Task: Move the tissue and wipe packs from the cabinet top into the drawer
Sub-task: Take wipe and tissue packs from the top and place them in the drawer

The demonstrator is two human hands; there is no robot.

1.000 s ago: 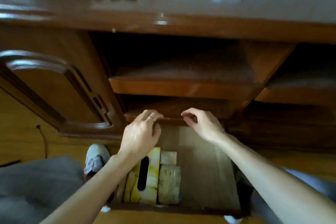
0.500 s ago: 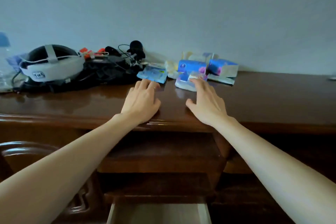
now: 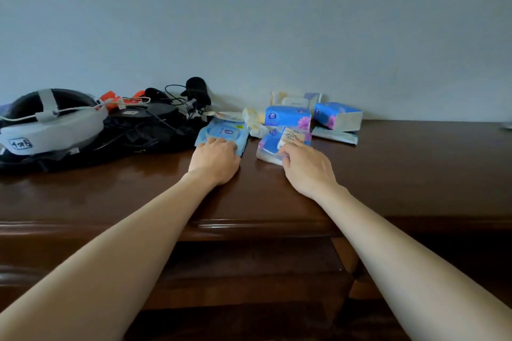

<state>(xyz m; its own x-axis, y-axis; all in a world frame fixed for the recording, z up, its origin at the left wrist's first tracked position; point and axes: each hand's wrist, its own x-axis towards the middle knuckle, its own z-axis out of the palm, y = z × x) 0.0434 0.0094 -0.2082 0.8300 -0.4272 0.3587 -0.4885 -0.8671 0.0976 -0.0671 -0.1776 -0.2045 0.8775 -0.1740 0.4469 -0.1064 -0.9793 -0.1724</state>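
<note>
Crinkling soft glossy wipe pack

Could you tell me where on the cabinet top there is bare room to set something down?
The cabinet top is bare right of the right hand, and along the front edge. It is crowded at the back: headset and cables left, wipe pack and tissue packs in the middle.
</note>
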